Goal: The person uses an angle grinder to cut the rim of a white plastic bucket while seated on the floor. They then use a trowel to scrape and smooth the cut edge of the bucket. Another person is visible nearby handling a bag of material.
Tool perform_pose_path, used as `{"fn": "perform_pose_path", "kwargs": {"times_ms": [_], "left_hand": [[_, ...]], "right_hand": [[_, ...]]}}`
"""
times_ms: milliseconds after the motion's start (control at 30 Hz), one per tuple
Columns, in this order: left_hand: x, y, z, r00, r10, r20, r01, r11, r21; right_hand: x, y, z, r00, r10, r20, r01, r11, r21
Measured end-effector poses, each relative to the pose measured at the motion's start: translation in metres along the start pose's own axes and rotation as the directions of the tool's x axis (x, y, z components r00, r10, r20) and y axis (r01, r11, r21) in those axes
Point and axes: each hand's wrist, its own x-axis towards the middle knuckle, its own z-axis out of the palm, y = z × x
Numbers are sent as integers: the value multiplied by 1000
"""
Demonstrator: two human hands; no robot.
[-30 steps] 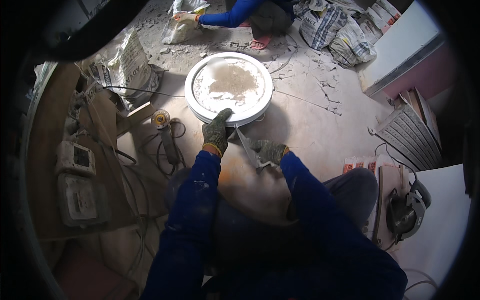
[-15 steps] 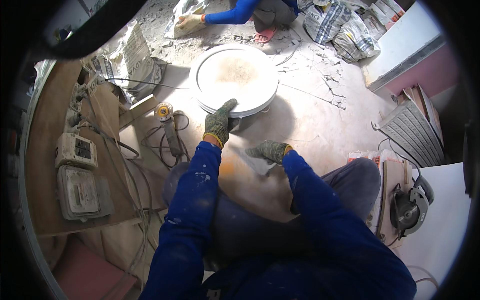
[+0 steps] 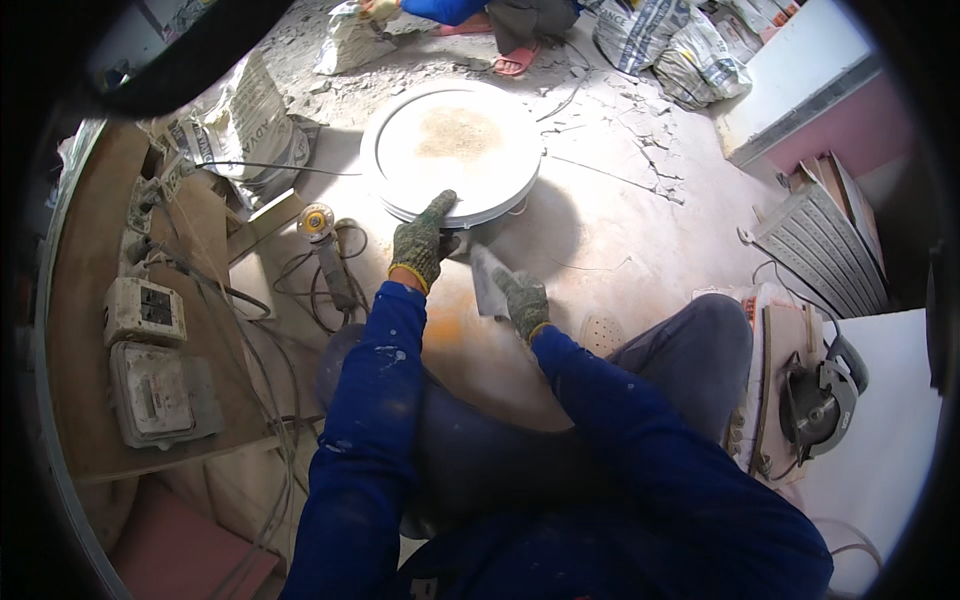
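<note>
My left hand [image 3: 420, 243], in a green-grey knitted glove, grips the near rim of a round white bucket [image 3: 490, 205]. Its thumb lies over the edge, and the fingers curl beneath, partly hidden. Brown dust is spread across the bucket's flat top. Just right of it, my right hand [image 3: 524, 302], gloved alike, closes on a thin, light grey flat piece [image 3: 485, 283]. That piece points up toward the underside of the bucket's rim; its exact kind cannot be made out.
An angle grinder [image 3: 325, 250] with a coiled cord lies left of the bucket. Sockets [image 3: 143, 310] and cables sit on a wooden board at left. A circular saw [image 3: 820, 405] rests at right. Filled sacks [image 3: 700, 60] and a crouching co-worker's sandalled foot [image 3: 516, 60] are beyond.
My right hand has swung up and left, turning the grey piece from pointing down to upright beside the bucket. My left hand keeps its hold. The co-worker's hand and bag have shifted away.
</note>
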Motion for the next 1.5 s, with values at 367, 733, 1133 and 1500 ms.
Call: {"fn": "perform_pose_path", "kwargs": {"times_ms": [367, 733, 1133, 1500], "left_hand": [[-10, -5, 16, 994, 54, -90, -59, 997, -51], [-5, -9, 26, 994, 64, -92, -83, 973, -218], [4, -9, 26, 993, -18, -118, -3, 984, -178], [-1, -4, 20, 998, -13, -68, 15, 999, 31]], "right_hand": [[26, -21, -15, 954, 182, -238, -127, 965, 228], [18, -29, 21, 957, 176, -231, -70, 912, 404], [21, -33, -53, 390, 19, 920, -914, 130, 385], [27, -10, -16, 981, -97, -165, 97, 995, -9]]}}
